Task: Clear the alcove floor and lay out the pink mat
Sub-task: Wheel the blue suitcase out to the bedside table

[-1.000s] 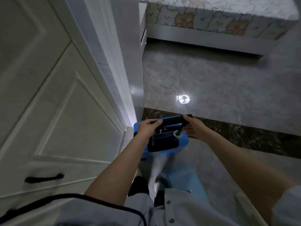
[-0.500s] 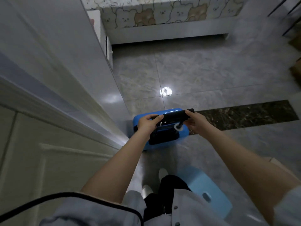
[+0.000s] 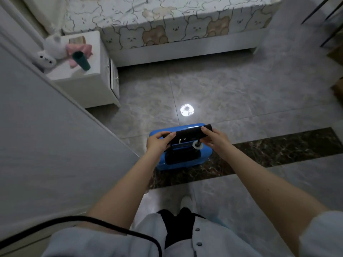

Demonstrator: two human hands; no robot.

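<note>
A small blue suitcase (image 3: 202, 162) stands upright on the tiled floor, seen from above, over a dark marble strip (image 3: 278, 151). Its black pull handle (image 3: 189, 135) is raised. My left hand (image 3: 157, 142) grips the left end of the handle and my right hand (image 3: 215, 139) grips the right end. No pink mat shows in this view.
A white wall (image 3: 55, 154) runs close along the left. A white bedside cabinet (image 3: 96, 75) stands ahead left with a pink cloth (image 3: 81, 48), a dark green cup (image 3: 81, 60) and white plush toys. A bed (image 3: 176, 26) with a bear-print cover spans the back.
The suitcase has rolled forward past the white door and wall corner onto the dark strip, towards the bedroom. Both hands have kept their grip on the handle. The cabinet has come into view.
</note>
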